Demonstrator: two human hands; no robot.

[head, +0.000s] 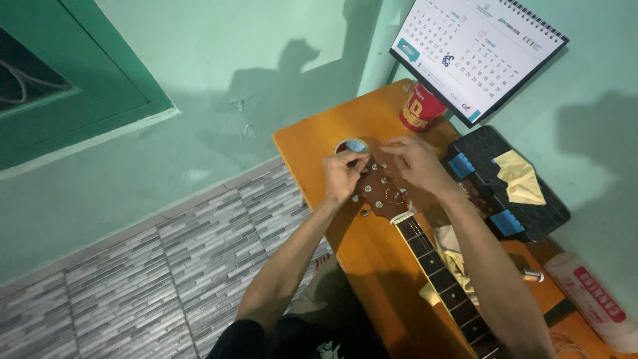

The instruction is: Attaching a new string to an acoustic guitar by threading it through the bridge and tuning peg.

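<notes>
A guitar lies on an orange wooden table (312, 149), its brown headstock (385, 193) pointing away from me and its dark fretted neck (442, 279) running toward me. My left hand (342, 174) pinches at the tuning pegs on the headstock's left edge. My right hand (419, 163) rests over the top right of the headstock, fingers curled at the pegs there. What the fingertips grip is too small to tell apart.
A small round tin with a blue lid (352, 145) sits just beyond the headstock. Behind it stands a red cup (420, 108) and a desk calendar (475, 53). A black case (515, 189) with a yellow cloth (522, 178) lies at the right. Grey tiled floor (166, 272) lies left.
</notes>
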